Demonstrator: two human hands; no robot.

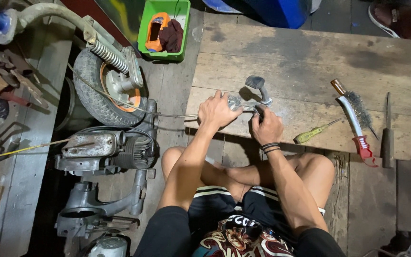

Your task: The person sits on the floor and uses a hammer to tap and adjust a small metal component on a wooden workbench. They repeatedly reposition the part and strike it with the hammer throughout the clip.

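Low plank table (310,52) (worn) carries wire brush (357,112), screwdriver (312,133), chisel (387,128).

Repair workshop — small engines, by the look of it.
Bare plank floor strewn with an engine (105,150), a wheel (102,88) and castings; low board table (305,52) carrying a wire brush (357,107), a screwdriver (312,133) and a chisel (387,128) — green bin (143,28) nearby.

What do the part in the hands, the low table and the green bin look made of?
The part under the left hand and right hand looks like bare cast metal, grey and dully shiny, with a dark, probably rubber pad. The table is rough, stained wooden planks. The green bin looks like smooth moulded plastic.
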